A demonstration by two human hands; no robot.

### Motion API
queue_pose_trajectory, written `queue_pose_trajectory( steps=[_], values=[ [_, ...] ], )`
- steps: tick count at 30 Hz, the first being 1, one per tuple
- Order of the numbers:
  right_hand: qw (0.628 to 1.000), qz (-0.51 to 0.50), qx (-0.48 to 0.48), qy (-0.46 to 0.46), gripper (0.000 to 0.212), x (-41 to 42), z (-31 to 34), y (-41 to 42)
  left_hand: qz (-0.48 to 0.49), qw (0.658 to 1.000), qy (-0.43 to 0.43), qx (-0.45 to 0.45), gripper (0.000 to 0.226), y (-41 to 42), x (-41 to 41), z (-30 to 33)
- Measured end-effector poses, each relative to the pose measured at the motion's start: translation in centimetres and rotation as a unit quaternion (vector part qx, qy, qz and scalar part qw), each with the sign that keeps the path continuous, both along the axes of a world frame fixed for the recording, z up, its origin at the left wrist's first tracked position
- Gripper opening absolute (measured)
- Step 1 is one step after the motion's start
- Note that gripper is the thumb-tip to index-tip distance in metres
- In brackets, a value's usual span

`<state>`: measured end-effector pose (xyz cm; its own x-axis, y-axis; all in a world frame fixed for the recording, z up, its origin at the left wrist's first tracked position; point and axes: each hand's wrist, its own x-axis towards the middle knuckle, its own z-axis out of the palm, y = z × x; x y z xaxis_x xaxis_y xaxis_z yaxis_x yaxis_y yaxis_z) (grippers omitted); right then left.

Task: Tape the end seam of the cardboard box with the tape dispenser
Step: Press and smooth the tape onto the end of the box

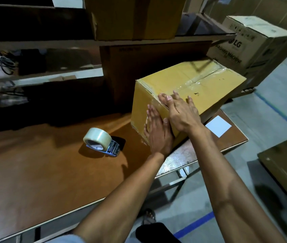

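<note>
Behind: carton point(248, 44) reads "LG WASHING MACHINE"; hands flat on cardboard box point(188, 88).

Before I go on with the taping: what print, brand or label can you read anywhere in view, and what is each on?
"LG": side of the pale carton on the floor, far right.
"WASHING MACHINE": same carton, below the logo, running slantwise.
Row of small symbols near that carton's top edge: too small to read.
Dark print on the brown box under the shelf: blurred, unreadable.
White label on the table: blank.
Cardboard box, tape dispenser: no readable text.
</note>
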<state>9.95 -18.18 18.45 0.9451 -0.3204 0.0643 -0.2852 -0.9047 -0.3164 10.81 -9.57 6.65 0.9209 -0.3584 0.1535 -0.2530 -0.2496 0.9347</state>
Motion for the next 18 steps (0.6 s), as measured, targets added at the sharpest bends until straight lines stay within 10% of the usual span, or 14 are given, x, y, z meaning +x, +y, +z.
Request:
queue_pose_trajectory(
  steps=[18],
  values=[
    [1.000,0.000,0.015,-0.006,0.083,0.1,-0.2,-0.1,-0.024,0.996,-0.074,0.030,0.073,0.3,0.0,0.2]
  ],
)
